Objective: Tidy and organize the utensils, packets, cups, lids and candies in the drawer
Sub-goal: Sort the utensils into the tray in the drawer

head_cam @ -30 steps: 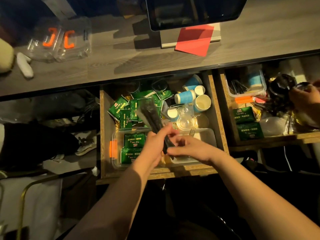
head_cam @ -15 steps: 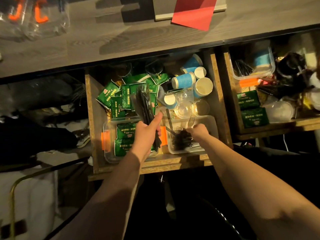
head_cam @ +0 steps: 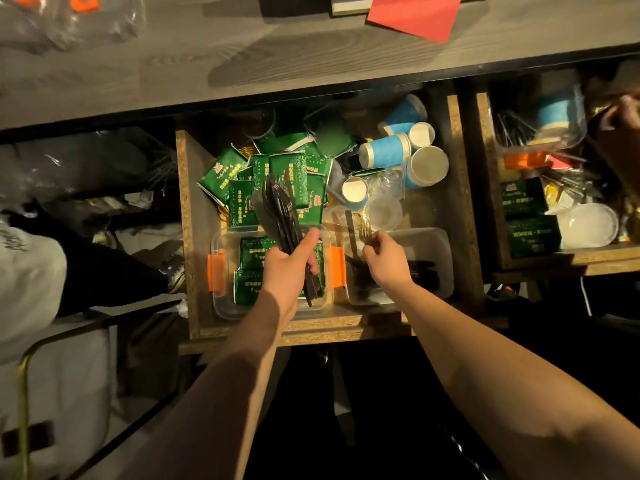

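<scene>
My left hand [head_cam: 289, 268] grips a bundle of black plastic cutlery [head_cam: 278, 207], held over a clear box with orange clips [head_cam: 221, 299] that contains green packets. My right hand [head_cam: 386, 259] pinches a gold-coloured fork [head_cam: 364, 230] above a second clear box [head_cam: 440, 258], where more black cutlery lies. Loose green packets [head_cam: 242, 181] are piled at the back left of the open wooden drawer [head_cam: 188, 237]. Blue paper cups [head_cam: 384, 152] and clear lids [head_cam: 382, 211] lie at the back right.
A second open drawer [head_cam: 485, 188] to the right holds green packets, a clear box with a blue cup, and white lids; another person's hand [head_cam: 623, 112] reaches into it. The desk top [head_cam: 207, 46] above carries a red paper sheet [head_cam: 415, 15].
My right hand has left the black cutlery in the right box and risen to the gold fork at the box's back edge. My left hand stays on its bundle. The camera dipped closer.
</scene>
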A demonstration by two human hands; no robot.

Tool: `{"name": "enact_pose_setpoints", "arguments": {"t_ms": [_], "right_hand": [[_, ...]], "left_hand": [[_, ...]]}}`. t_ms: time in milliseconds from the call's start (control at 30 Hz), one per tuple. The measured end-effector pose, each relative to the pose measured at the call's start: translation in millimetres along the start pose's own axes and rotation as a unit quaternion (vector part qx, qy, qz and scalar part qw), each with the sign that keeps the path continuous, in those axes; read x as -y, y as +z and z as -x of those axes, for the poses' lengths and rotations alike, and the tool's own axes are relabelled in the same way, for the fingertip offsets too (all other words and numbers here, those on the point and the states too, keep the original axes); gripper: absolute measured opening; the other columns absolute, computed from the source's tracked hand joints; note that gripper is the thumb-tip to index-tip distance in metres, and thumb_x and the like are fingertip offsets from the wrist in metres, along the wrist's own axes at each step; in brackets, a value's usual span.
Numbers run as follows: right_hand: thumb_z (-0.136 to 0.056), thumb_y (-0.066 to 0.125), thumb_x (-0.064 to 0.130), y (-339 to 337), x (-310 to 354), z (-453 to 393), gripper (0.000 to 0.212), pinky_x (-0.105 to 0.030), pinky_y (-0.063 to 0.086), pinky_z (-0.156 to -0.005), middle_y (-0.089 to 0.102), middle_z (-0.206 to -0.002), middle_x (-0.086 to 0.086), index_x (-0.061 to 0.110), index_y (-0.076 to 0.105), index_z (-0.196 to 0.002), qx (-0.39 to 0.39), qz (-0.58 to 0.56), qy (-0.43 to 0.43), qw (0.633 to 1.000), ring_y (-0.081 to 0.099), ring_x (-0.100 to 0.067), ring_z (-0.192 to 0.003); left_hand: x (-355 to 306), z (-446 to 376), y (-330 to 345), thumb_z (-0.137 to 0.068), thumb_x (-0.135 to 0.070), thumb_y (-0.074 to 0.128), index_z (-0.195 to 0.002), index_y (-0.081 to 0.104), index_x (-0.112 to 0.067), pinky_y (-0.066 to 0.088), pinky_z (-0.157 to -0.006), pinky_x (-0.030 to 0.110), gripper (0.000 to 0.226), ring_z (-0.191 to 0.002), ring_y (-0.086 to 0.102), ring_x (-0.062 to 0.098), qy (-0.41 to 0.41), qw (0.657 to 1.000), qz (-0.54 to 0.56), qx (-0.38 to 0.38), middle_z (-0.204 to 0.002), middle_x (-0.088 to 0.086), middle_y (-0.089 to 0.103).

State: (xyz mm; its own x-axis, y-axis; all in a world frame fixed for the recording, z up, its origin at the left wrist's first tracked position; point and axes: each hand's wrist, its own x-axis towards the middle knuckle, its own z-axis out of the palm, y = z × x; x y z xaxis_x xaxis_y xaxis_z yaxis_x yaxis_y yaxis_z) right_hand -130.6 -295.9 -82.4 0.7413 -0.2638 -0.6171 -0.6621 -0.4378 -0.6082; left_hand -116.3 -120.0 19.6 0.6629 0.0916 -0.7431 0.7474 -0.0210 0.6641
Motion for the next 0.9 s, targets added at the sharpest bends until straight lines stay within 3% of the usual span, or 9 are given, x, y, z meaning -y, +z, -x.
{"name": "enact_pose_setpoints", "arguments": {"t_ms": [100, 233, 300, 467, 600, 667, 733, 833, 900], "right_hand": [[-0.101, 0.047, 0.015, -0.5, 11.4, -0.5, 0.006, -0.029, 0.044, -0.076, 0.061, -0.095, 0.001, 0.019, 0.049, -0.105, -0.031, -0.034, -0.019, 0.999, 0.058, -0.016, -0.085], [-0.102, 0.040, 0.015, 0.1, 25.0, -6.7, 0.007, -0.038, 0.049, -0.069, 0.062, -0.088, -0.005, 0.013, 0.045, -0.106, -0.074, -0.067, -0.057, 0.993, 0.060, -0.019, -0.077], [-0.101, 0.040, 0.014, 0.8, 32.4, -10.4, 0.008, -0.036, 0.046, -0.067, 0.060, -0.086, -0.003, 0.011, 0.045, -0.106, -0.081, -0.091, -0.058, 0.991, 0.057, -0.016, -0.073], [-0.091, 0.066, 0.026, 8.8, 43.8, -23.6, 0.035, -0.030, 0.050, -0.070, 0.063, -0.094, 0.003, 0.011, 0.057, -0.122, -0.040, -0.030, -0.067, 0.997, 0.060, -0.014, -0.077], [-0.092, 0.067, 0.027, 10.6, 45.1, -33.3, 0.021, -0.041, 0.057, -0.080, 0.068, -0.091, -0.003, 0.011, 0.067, -0.107, -0.012, 0.016, -0.073, 0.997, 0.064, -0.020, -0.080], [-0.093, 0.066, 0.027, 5.0, 47.6, -32.8, 0.021, -0.044, 0.057, -0.078, 0.069, -0.088, -0.007, 0.009, 0.067, -0.103, -0.006, 0.029, -0.085, 0.996, 0.066, -0.023, -0.079], [-0.092, 0.066, 0.027, -6.9, 51.4, -27.4, 0.021, -0.042, 0.056, -0.073, 0.069, -0.084, -0.008, 0.007, 0.067, -0.099, -0.022, 0.037, -0.108, 0.993, 0.064, -0.024, -0.075], [-0.090, 0.065, 0.020, -35.9, 58.1, -8.3, 0.013, -0.038, 0.049, -0.067, 0.067, -0.077, -0.009, 0.007, 0.066, -0.090, -0.077, 0.009, -0.151, 0.986, 0.061, -0.023, -0.071], [-0.088, 0.064, 0.018, -58.6, 64.1, 9.0, 0.010, -0.034, 0.046, -0.067, 0.065, -0.073, -0.006, 0.010, 0.063, -0.081, -0.133, -0.062, -0.148, 0.978, 0.058, -0.016, -0.068]], "left_hand": [[1.5, 1.8, -3.0, -0.096, -0.044, 0.060, -0.067, 0.046, -0.013, 0.015, -0.104, 0.033, 0.045, -0.099, 0.051, -0.008, -0.004, 1.000, -0.003, -0.001, -0.067, 0.004, 0.058], [1.6, -0.1, -7.7, -0.094, -0.050, 0.061, -0.050, 0.043, -0.015, 0.010, -0.117, 0.040, 0.059, -0.118, 0.056, 0.009, -0.009, 1.000, -0.030, -0.005, -0.072, 0.014, 0.061], [1.8, -0.6, -7.9, -0.094, -0.049, 0.060, -0.049, 0.043, -0.015, 0.006, -0.118, 0.043, 0.059, -0.121, 0.056, 0.012, -0.011, 0.999, -0.035, -0.001, -0.063, 0.004, 0.059], [3.3, -3.3, -7.6, -0.095, -0.049, 0.060, -0.048, 0.043, -0.016, 0.008, -0.119, 0.045, 0.060, -0.114, 0.060, 0.019, -0.011, 0.999, -0.034, -0.010, -0.051, -0.005, 0.054], [3.0, -4.2, -8.8, -0.096, -0.043, 0.061, -0.046, 0.043, -0.014, 0.019, -0.115, 0.039, 0.060, -0.092, 0.066, 0.003, 0.005, 0.999, -0.036, -0.012, -0.055, 0.006, 0.053], [2.2, -4.4, -11.1, -0.096, -0.043, 0.062, -0.047, 0.044, -0.013, 0.018, -0.117, 0.040, 0.060, -0.094, 0.065, -0.002, 0.008, 0.999, -0.046, -0.008, -0.058, 0.008, 0.056], [2.1, -6.0, -14.3, -0.095, -0.046, 0.062, -0.046, 0.047, -0.014, 0.017, -0.120, 0.045, 0.060, -0.104, 0.063, 0.008, 0.002, 0.999, -0.043, 0.006, -0.058, 0.002, 0.059], [-1.0, -0.2, -14.2, -0.094, -0.047, 0.062, -0.051, 0.054, -0.012, 0.039, -0.105, 0.040, 0.056, -0.075, 0.065, 0.009, 0.000, 1.000, -0.015, 0.006, -0.060, 0.005, 0.060], [-7.5, 7.4, -9.2, -0.095, -0.046, 0.061, -0.054, 0.051, -0.011, 0.044, -0.100, 0.035, 0.055, -0.076, 0.068, 0.006, -0.002, 1.000, -0.004, 0.004, -0.063, 0.010, 0.059]]}}
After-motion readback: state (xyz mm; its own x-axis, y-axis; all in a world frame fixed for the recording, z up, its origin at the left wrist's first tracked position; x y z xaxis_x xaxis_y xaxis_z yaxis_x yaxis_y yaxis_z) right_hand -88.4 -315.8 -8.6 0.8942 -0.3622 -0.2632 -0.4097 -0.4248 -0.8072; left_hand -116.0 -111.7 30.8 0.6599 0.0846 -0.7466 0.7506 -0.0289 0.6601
